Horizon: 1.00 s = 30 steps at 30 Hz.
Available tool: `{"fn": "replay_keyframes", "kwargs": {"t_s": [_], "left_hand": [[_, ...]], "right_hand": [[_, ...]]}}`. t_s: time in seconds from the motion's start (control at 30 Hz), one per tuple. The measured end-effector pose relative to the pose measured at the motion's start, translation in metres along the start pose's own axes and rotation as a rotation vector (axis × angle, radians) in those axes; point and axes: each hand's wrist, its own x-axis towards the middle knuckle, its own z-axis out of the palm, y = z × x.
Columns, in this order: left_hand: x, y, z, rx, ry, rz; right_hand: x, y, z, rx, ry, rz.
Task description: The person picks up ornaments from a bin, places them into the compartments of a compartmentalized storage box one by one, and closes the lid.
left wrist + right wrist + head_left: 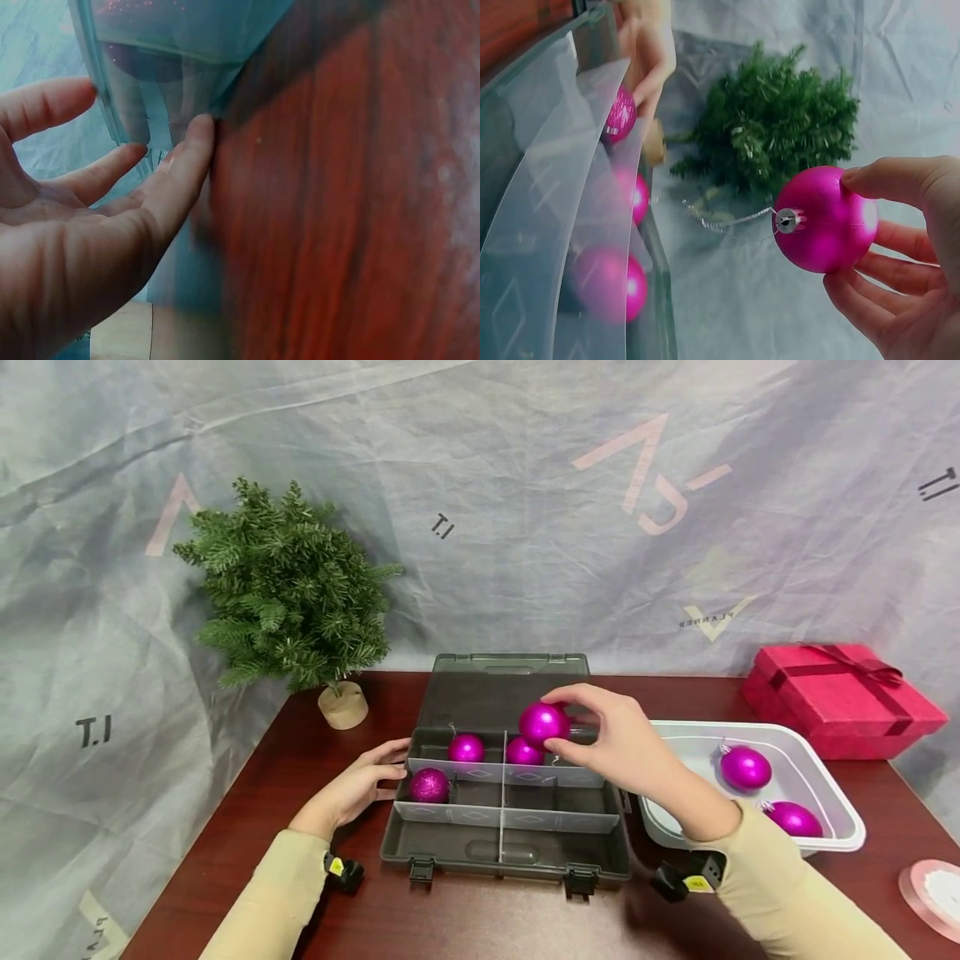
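Observation:
My right hand (618, 733) pinches a magenta Christmas bauble (543, 724) between thumb and fingers, above the back right of a dark, see-through divided box (442, 843). In the right wrist view a silver cap and loose string show on the held bauble (825, 219). Beneath it a second bauble (525, 752) lies in the back right compartment. One more bauble (467, 748) sits in the back left compartment, and a glittery bauble (430, 786) in the middle left one. With fingers fairly straight, my left hand (358, 787) touches the box's left side.
Right of the box stands a white tray (832, 777) holding two magenta baubles (746, 767). Behind it is a red gift box (840, 693). A pink ribbon roll (933, 893) lies at the right edge. A small artificial tree (292, 585) stands at the back left. The box's lid (502, 693) lies back, open.

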Motion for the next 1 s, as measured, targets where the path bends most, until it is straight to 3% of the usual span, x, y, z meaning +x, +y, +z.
{"fn": "replay_keyframes", "kwargs": {"t_s": [0.2, 0.53, 1.0], "left_hand": [[0.0, 0.0, 0.001, 0.004, -0.004, -0.001], [0.0, 0.001, 0.0, 0.005, -0.011, 0.0], [0.0, -0.001, 0.0, 0.009, -0.007, 0.001]], "right_hand": [[0.014, -0.01, 0.015, 0.023, -0.045, -0.028], [0.033, -0.005, 0.046, 0.109, -0.136, -0.035], [0.037, 0.014, 0.091, 0.032, -0.301, 0.004]]}}
